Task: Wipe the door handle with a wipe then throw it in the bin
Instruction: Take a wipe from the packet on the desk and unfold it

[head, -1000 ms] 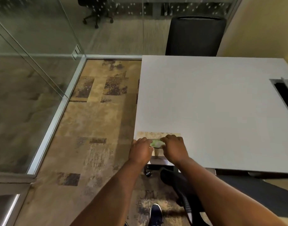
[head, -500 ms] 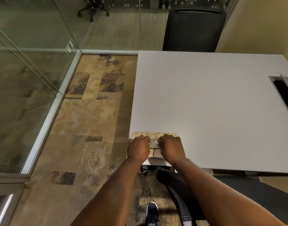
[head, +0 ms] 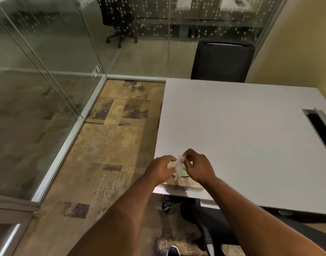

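A flat pack of wipes (head: 184, 182) lies at the near left corner of the white desk (head: 241, 137), mostly hidden under my hands. My right hand (head: 197, 167) pinches the top of a white wipe (head: 178, 167) that stands partly out of the pack's opening. My left hand (head: 161, 169) rests on the pack's left side and holds it down, fingers curled beside the wipe. No door handle or bin is in view.
Glass walls (head: 47, 58) with metal frames run along the left and back. A black chair (head: 221, 61) stands behind the desk; another chair's back (head: 210, 230) is under my right arm. A cable slot (head: 319, 121) opens at the desk's right edge. Patterned carpet (head: 112, 145) lies left.
Earlier both hands worked at the pack's green opening. Now a white wipe has come up out of it in my right fingers. The camera has tilted up a little.
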The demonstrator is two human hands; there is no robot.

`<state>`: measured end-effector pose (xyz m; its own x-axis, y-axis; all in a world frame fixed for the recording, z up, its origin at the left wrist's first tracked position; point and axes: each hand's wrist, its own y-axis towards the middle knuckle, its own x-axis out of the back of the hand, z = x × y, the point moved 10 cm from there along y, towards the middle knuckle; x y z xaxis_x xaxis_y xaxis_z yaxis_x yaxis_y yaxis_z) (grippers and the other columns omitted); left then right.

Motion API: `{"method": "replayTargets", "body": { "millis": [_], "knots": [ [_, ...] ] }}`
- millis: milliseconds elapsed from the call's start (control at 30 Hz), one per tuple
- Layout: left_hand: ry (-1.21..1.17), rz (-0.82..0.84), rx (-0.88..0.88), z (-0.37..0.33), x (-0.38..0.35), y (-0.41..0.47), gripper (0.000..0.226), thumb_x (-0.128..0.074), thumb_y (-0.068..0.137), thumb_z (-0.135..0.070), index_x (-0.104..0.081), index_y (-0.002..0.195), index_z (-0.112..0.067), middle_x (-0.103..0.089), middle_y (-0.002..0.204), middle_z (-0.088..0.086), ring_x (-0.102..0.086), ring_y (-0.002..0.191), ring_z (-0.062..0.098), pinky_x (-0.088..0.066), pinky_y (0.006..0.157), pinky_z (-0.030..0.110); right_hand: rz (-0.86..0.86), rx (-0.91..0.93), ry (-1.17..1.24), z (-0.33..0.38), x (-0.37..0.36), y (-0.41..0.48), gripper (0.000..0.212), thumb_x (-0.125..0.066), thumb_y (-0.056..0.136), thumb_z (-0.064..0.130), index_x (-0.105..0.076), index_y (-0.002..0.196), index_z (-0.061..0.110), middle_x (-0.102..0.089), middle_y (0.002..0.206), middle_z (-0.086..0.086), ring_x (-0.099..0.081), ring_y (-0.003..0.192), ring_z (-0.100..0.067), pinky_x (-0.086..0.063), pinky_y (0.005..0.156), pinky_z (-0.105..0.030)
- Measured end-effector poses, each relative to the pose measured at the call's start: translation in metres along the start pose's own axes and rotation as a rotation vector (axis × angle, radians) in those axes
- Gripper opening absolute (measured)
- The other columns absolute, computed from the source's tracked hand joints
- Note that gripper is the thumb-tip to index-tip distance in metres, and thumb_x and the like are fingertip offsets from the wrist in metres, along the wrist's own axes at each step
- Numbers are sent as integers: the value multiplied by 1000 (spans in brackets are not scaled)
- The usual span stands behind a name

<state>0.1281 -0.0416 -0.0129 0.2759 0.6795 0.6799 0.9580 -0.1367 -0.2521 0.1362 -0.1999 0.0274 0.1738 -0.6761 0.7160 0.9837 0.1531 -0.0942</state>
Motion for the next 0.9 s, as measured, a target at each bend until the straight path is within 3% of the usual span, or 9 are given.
{"method": "replayTargets", "body": {
  "millis": [133,233,333,433,533,600,733,800,900],
  "knots": [
    [-98,-49,-28,-17,28,-5,10,-68,91,-29,-76,97,-27,-75,94,-10,-69,89,9,-58,85,36,-86,19,145,26,18,9,5,-63,93,31,-62,88,29,-71,83,13,-67,81,-7,-55,73,-33],
    [-155,-155,-26,-23,67,-14,11,-67,92,-22,-78,90,-25,-73,79,-19,-66,77,-2,-52,72,19,-150,27,236,51,29,15,8,-64,92,29,-62,84,29,-70,81,12,-65,78,-6,-54,71,-32],
    [-205,-248,-29,-23,106,-31,16,-67,92,-19,-74,81,-28,-69,72,-29,-64,73,-9,-43,64,5,-160,37,310,78,28,20,10,-63,93,25,-61,84,22,-70,85,4,-66,81,-17,-56,74,-40],
    [-268,-315,-1,-15,144,-49,15,-66,94,-19,-72,82,-26,-74,81,-10,-69,81,7,-55,76,27,-123,53,404,111,18,22,11,-61,93,20,-60,84,13,-71,88,-11,-68,85,-29,-54,76,-46],
    [-361,-381,1,-8,180,-71,10,-66,96,-18,-73,89,-21,-75,90,3,-71,87,22,-59,84,41,-114,102,454,153,7,22,13,-64,89,20,-61,80,11,-66,82,-15,-60,73,-25,-48,68,-40],
    [-420,-408,1,-2,201,-88,2,-73,92,-23,-73,94,-24,-74,92,4,-71,89,22,-58,84,41,-91,133,484,184,-4,22,14,-67,89,23,-63,79,14,-66,78,-11,-59,68,-20,-47,66,-37],
    [-402,-512,47,26,249,-124,27,-85,81,-33,-70,99,-20,-71,84,3,-66,78,13,-54,74,28,-34,165,576,248,-32,23,18,-75,82,33,-69,80,16,-74,78,-8,-72,75,-29,-59,71,-48],
    [-386,-576,79,49,280,-149,26,-87,77,-33,-69,89,-19,-71,77,1,-60,66,5,-47,61,20,-20,192,608,287,-51,21,24,-76,75,40,-71,78,17,-75,75,-7,-73,72,-28,-62,70,-51],
    [-294,-646,115,80,324,-182,18,-79,84,-28,-69,73,-17,-67,64,-4,-53,54,1,-43,55,28,33,240,665,345,-82,20,20,-79,77,34,-71,77,16,-75,74,-10,-73,71,-33,-62,66,-51]
  ]
}}
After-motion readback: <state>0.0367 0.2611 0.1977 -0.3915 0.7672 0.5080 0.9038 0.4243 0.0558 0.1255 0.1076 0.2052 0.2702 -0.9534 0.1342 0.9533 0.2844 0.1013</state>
